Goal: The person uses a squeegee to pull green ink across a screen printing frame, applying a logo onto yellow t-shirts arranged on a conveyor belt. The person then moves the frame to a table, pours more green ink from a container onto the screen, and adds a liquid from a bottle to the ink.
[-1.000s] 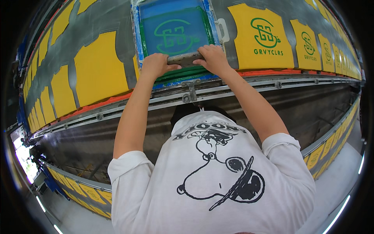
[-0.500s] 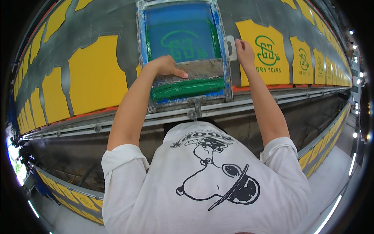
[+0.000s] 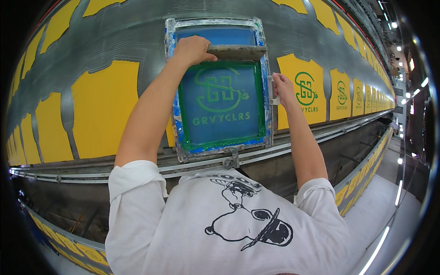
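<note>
Grey table (image 3: 146,36), yellow panels (image 3: 106,110) flanking framed screen (image 3: 222,130), left forearm (image 3: 150,107) overlapping it

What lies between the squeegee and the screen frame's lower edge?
In the head view, blue mesh bordered in green, bearing a green design and lettering.

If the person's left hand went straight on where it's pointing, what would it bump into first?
Probably the far bar of the frame, past the strip of blue mesh. The left hand grips the squeegee; its height is hard to judge, so it might pass over.
</note>
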The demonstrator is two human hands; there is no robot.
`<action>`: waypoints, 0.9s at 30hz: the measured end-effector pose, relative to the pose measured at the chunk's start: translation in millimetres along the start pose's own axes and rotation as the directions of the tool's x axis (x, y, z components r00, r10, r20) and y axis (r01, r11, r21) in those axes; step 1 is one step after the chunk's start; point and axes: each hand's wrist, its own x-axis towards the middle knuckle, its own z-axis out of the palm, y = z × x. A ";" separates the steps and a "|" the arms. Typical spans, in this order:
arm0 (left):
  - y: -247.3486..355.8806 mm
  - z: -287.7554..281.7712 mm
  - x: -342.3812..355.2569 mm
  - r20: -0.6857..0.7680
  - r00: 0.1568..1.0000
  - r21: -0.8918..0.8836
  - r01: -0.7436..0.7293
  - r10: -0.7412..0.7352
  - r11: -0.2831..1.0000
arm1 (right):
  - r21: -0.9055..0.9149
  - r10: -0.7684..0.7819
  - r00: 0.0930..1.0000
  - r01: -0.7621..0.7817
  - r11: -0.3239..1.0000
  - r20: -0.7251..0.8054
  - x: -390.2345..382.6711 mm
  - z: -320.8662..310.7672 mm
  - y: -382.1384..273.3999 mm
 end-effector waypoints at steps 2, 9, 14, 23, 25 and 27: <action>-3.2 8.8 -2.9 -0.062 0.998 -0.066 -0.002 -0.002 0.998 | -0.003 -0.013 1.000 0.013 1.000 0.002 -7.1 -1.5 -7.7; 18.1 44.2 -63.5 -0.182 0.983 -0.242 -0.059 0.014 0.968 | -0.024 -0.080 0.997 0.081 0.996 0.015 -17.7 -2.5 -23.2; 64.3 96.2 -159.6 -0.302 0.948 -0.218 -0.169 0.098 0.961 | -0.022 -0.106 0.993 0.108 0.994 0.045 -13.2 -8.3 -23.5; 113.3 145.2 -276.6 -0.381 0.918 -0.211 -0.199 0.107 0.957 | -0.131 -0.364 0.924 0.349 0.928 -0.118 -3.8 3.5 -13.4; 102.7 137.6 -277.0 -0.406 0.905 -0.214 -0.232 0.130 0.949 | -0.210 -0.462 0.860 0.421 0.883 -0.217 -11.0 9.6 -19.1; 91.9 130.4 -286.4 -0.400 0.908 -0.236 -0.231 0.122 0.944 | -0.166 -0.436 0.868 0.406 0.899 -0.237 -21.0 19.9 -20.1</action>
